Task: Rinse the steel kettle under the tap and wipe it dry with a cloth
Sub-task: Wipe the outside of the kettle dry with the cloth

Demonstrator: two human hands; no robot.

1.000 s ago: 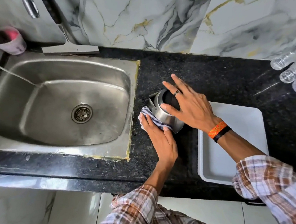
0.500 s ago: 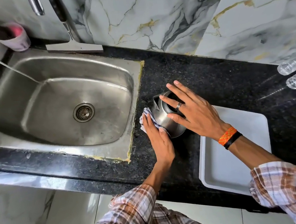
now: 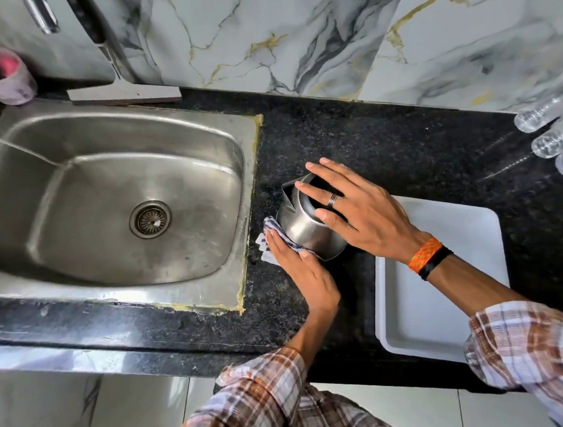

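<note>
Two flat hands beside sink (image 3: 253, 188) edge; left (image 3: 304, 273) on cloth (image 3: 269, 230); right (image 3: 366, 215) over kettle (image 3: 303, 225)

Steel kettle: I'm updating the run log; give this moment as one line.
phase: wiping | steel kettle: on black speckled counter | left hand: presses striped cloth against its side | right hand: flat across its top

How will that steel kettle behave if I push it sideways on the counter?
The shiny steel kettle flares wider at its base, so it probably slides rather than tips. The polished black granite counter likely offers little friction. Right hand steadying its top suggests lightness.
</note>
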